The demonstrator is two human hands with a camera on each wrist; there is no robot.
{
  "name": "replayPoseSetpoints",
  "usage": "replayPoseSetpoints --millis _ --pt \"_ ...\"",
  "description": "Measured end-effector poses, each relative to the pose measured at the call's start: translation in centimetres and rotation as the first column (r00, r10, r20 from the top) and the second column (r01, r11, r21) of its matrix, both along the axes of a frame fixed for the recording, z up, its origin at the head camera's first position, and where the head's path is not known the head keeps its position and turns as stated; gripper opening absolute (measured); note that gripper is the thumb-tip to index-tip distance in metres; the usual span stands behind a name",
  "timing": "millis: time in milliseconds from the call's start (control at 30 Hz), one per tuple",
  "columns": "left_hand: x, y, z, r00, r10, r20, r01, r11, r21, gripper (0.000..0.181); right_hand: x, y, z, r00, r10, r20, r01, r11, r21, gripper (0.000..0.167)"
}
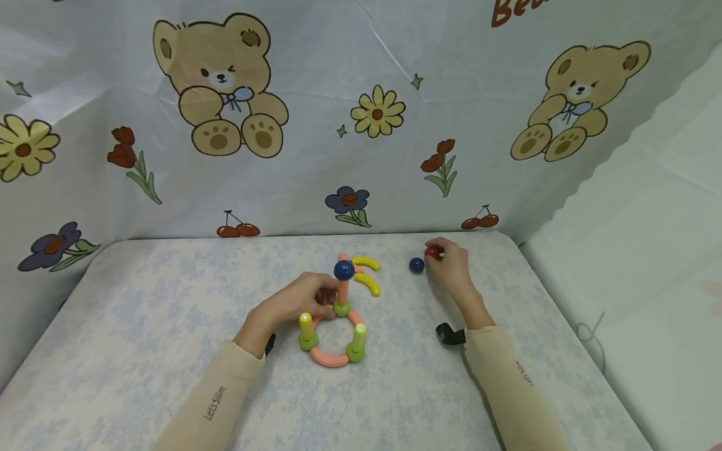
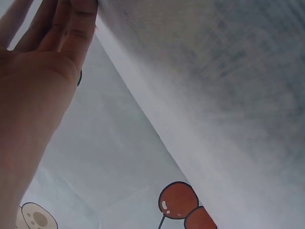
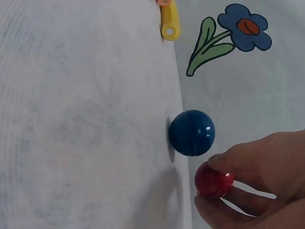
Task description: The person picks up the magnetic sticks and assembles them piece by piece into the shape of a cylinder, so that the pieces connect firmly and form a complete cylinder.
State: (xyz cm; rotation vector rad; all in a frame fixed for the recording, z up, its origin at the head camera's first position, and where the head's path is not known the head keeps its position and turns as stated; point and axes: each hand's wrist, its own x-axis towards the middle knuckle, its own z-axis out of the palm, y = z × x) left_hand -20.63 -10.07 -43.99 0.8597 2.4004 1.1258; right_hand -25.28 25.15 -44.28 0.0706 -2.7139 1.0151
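Observation:
On the table a ring of curved pink pieces is joined by green connectors. Two yellow-green rods stand on the front connectors. At the back, an orange rod stands upright with a blue ball on top. My left hand holds this rod low down, from the left; in the left wrist view its fingertips are cut off. Far right, my right hand pinches a red ball between thumb and fingers. Beside it on the table lies another blue ball, apart from the fingers.
Two curved yellow pieces and a pink piece lie behind the ring, partly hidden by the upright rod. A dark strap piece shows at my right wrist. A printed bear cloth hangs along the table's back edge.

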Motion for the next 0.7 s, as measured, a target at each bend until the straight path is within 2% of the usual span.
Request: replayPoseSetpoints --millis 133,333,567,700 --pt "-0.2 -0.3 -0.2 1.000 0.026 0.002 -0.026 1.000 -0.010 0.020 0.2 -0.4 0.5 0.998 -0.022 -0.051 0.019 0.999 -0.051 0.030" --pt "-0.7 -1.1 -0.4 0.991 0.129 -0.019 -0.130 0.990 -0.049 0.023 0.7 -1.5 1.7 0.992 -0.015 -0.126 0.005 0.997 -0.081 0.031" --pt "-1.1 -2.3 -0.2 0.961 0.262 -0.088 -0.268 0.961 -0.065 0.023 1.8 -3.2 3.4 0.990 0.032 -0.137 -0.048 0.992 -0.114 0.031" --pt "-1.2 -2.6 -0.2 0.944 0.299 -0.140 -0.312 0.947 -0.082 0.023 2.3 -4.0 3.9 0.990 0.057 -0.129 -0.071 0.991 -0.110 0.031"
